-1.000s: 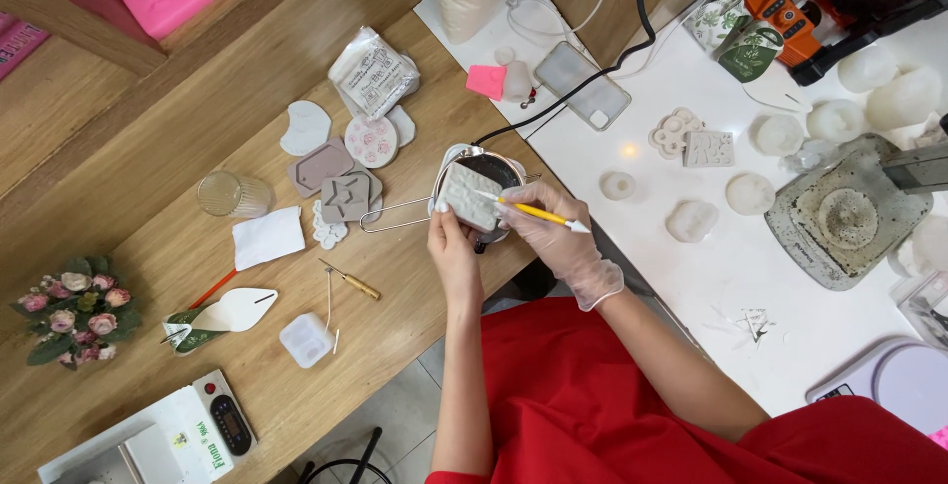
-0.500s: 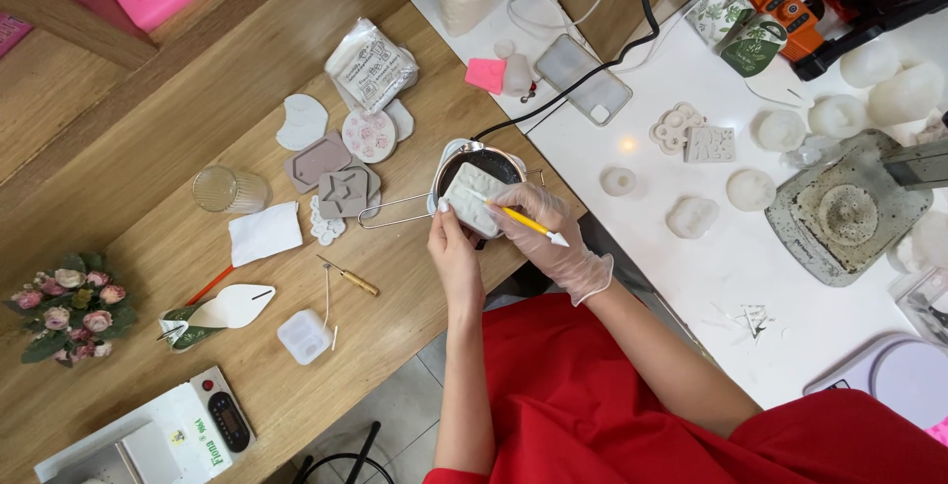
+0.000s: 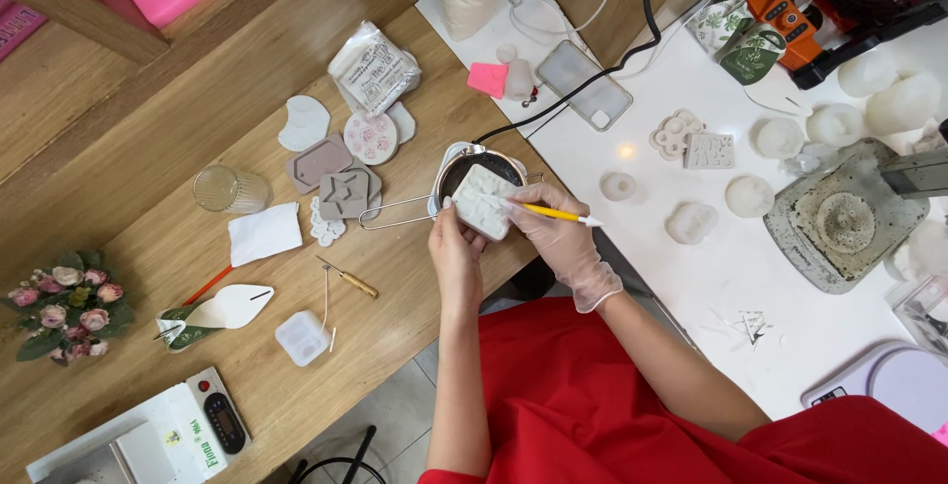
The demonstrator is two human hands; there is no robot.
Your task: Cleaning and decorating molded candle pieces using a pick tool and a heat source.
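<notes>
— What had changed near the middle of the frame?

— The yellow tool [image 3: 553, 212] had swung. Half a second before, it slanted down toward the lower right; now it lay nearly level, its working end on the right edge of the white mould [image 3: 483, 201] and its pale tip pointing right. The mould itself had tipped a little, sitting higher over the dark pot [image 3: 464, 170].

— Who held what?

— The left hand [image 3: 456, 247], bare, had its fingers closed around the mould's lower left edge. The right hand [image 3: 555, 232], gloved, pinched the tool like a pen.

— And what did the shift suggest?

— I'd judge she'd moved from one cavity of the mould to another along its edge, picking or scraping over the pot, so the work was mid-way rather than finished.

— Anything else stir?

— No. The flat moulds [image 3: 336, 173] and the glass [image 3: 225, 191] at centre left, and the phone [image 3: 585, 71] on the white table [image 3: 691, 267], lay where they had been.
</notes>
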